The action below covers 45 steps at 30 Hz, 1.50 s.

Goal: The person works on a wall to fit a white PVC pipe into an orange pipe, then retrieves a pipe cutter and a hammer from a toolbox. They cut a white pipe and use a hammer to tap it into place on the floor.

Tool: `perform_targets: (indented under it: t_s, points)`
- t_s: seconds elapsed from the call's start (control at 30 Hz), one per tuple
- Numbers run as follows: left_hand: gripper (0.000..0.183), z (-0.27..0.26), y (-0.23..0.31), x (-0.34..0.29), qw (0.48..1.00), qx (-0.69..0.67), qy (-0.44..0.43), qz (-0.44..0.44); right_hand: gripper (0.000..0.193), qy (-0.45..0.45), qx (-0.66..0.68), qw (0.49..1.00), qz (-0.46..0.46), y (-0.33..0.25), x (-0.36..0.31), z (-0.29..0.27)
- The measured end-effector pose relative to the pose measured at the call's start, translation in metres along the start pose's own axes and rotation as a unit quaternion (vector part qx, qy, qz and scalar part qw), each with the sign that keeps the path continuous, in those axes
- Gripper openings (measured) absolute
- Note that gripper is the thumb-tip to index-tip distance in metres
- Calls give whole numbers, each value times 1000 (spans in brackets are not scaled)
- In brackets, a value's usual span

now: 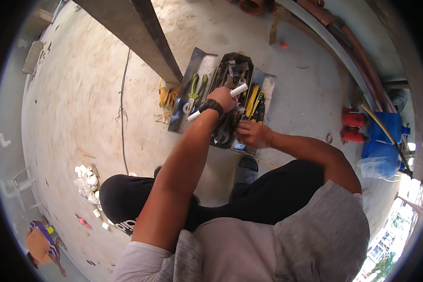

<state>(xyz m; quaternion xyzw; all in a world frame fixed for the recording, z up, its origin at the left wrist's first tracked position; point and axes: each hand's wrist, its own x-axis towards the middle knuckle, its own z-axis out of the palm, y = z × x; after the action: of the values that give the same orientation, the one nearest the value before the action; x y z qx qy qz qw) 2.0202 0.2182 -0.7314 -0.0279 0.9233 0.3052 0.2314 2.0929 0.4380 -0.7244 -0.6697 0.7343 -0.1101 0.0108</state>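
An open metal toolbox (pixel 248 60) with fold-out side trays sits on the floor in front of me. My left hand (pixel 222 98), a dark watch at its wrist, is closed around a white plastic pipe (pixel 240 90) held slantwise above the box. My right hand (pixel 254 134) reaches into the near right part, fingers curled among the dark tools; whatever they grip is hidden. Green-handled pliers (pixel 196 90) rest in the left tray (pixel 177 123). On the right side lie yellow-handled tools (pixel 252 99), possibly utility knives, close to my right hand.
A slanted beam (pixel 143 35) comes down beside the toolbox, near a yellow cloth-like item (pixel 167 97). White pipe fittings (pixel 87 177) lie at left. Red bottle-like items (pixel 354 127) and blue containers (pixel 384 127) stand at right. Another person (pixel 41 244) is at far lower left.
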Motion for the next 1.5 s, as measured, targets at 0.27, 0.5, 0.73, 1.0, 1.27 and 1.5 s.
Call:
perform_targets:
  t_s: [0.27,0.5,0.73,1.0,1.27,1.5]
  points:
    - [42,14,26,-27,999,31,11,-24,38,13,15,999,49,-5,-3,-16]
    - [40,9,11,-22,996,-19,73,-44,43,59,301,738,602,85,-44,-16]
    - [38,-29,-27,-25,995,-4,14,-104,93,-75,295,637,708,86,9,-8]
    - [53,-26,-80,-26,940,-78,215,-252,95,-43,279,603,746,103,19,10]
    - [57,-35,-100,-25,974,-30,65,-215,100,-72,336,587,733,104,6,15]
    - [53,-38,-109,-28,981,-98,66,-154,71,176,344,555,737,95,3,39]
